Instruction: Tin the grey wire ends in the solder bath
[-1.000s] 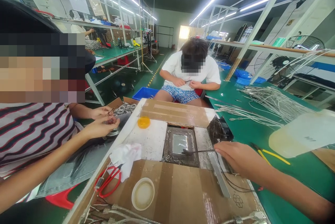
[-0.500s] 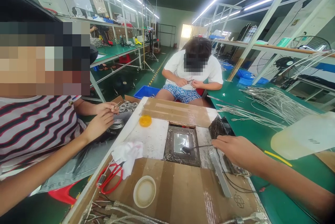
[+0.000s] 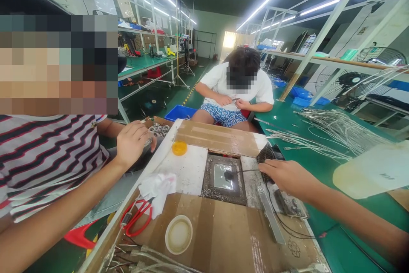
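My right hand is closed on the thin handle of a small spoon-like tool. Its dark rounded end rests over the shiny silver surface of a square solder pot set into the bench. My left hand reaches past the left edge of the bench, its fingers curled by a silvery coiled cable that it seems to grip. Just beyond the fingers is a cardboard box of cable coils. A co-worker in a striped shirt sits at left, hands largely hidden behind mine.
Around the pot lie a yellow round container, a white tissue, red-handled scissors, a shallow white dish and a metal bar. A small black fan stands behind my right hand. Another person sits opposite.
My left hand has moved a little up and forward, covering the co-worker's hand. The spoon-like tool's end has shifted slightly up over the pot. The view has moved slightly.
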{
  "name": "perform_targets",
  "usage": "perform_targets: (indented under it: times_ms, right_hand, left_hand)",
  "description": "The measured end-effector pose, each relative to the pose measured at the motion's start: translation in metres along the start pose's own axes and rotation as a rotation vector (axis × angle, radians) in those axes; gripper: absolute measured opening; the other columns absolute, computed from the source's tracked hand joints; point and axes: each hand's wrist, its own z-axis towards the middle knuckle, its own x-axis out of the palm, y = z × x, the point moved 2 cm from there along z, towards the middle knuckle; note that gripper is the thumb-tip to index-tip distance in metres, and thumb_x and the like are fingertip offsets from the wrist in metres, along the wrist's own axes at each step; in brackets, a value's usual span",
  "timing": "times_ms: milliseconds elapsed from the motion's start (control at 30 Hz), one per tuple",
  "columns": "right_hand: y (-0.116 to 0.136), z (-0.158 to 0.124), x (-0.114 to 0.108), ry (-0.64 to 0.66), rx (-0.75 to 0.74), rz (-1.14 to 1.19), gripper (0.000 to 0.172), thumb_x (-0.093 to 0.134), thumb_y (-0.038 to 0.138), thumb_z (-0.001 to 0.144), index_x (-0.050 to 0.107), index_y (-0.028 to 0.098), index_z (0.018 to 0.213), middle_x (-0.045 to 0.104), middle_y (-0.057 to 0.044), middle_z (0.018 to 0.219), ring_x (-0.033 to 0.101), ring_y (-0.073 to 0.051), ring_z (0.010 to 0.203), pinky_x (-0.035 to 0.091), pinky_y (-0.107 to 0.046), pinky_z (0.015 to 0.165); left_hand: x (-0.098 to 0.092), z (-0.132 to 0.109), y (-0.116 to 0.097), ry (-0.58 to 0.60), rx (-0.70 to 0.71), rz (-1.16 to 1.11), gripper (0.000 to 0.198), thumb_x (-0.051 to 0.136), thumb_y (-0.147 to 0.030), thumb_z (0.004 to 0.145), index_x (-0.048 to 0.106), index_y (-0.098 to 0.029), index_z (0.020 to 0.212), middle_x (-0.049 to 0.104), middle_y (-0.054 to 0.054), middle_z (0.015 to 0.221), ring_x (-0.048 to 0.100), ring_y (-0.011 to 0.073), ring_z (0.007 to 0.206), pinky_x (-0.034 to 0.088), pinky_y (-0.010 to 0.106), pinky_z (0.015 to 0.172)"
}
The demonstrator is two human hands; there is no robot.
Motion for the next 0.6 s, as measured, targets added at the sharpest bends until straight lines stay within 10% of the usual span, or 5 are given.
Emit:
perform_targets:
  times_ms: [100,200,233,333,600]
  right_hand:
    - [-0.002,0.003,0.003,-0.005,0.020,-0.004,0.042,0.045,-0.008,0.092,0.067,0.018,0.117,0.073,-0.006,0.099,0.072,-0.024,0.085,0.025,-0.034,0.056]
    - [-0.002,0.005,0.004,-0.004,0.049,-0.005,0.039,0.045,-0.007,0.094,0.066,0.018,0.114,0.072,-0.006,0.098,0.072,-0.024,0.083,0.021,-0.035,0.055]
    - [-0.002,0.006,0.004,-0.004,0.057,-0.005,0.038,0.045,-0.007,0.094,0.066,0.017,0.114,0.072,-0.006,0.098,0.072,-0.024,0.083,0.020,-0.035,0.055]
    - [-0.002,0.007,0.002,-0.009,0.080,0.000,0.037,0.045,-0.007,0.094,0.066,0.017,0.112,0.072,-0.007,0.098,0.072,-0.025,0.083,0.020,-0.035,0.056]
    - [0.003,0.002,0.000,-0.009,0.104,0.065,0.032,0.041,0.004,0.104,0.067,0.018,0.118,0.076,-0.008,0.109,0.074,-0.023,0.093,0.045,-0.030,0.066]
  left_hand:
    - [-0.083,0.054,-0.073,-0.189,0.202,0.063,0.055,0.055,-0.060,0.103,0.077,-0.010,0.101,0.078,0.005,0.103,0.071,0.0097,0.076,0.058,0.027,0.070]
    - [-0.137,0.088,-0.126,-0.374,0.423,0.149,0.080,0.014,-0.044,0.102,0.077,0.004,0.104,0.068,0.003,0.126,0.071,0.0167,0.121,0.048,0.027,0.082]
    - [-0.144,0.094,-0.134,-0.427,0.493,0.183,0.065,0.029,-0.043,0.102,0.078,-0.001,0.113,0.064,0.002,0.143,0.063,0.0210,0.135,0.051,0.027,0.085]
    - [-0.133,0.105,-0.131,-0.456,0.628,0.300,0.046,0.052,-0.036,0.097,0.077,-0.009,0.126,0.062,0.005,0.153,0.046,0.0308,0.154,0.055,0.032,0.094]
    - [-0.064,0.135,-0.104,-0.057,0.786,0.639,0.073,0.030,-0.045,0.093,0.083,0.006,0.097,0.072,0.010,0.117,0.050,0.0506,0.141,0.043,0.054,0.077]
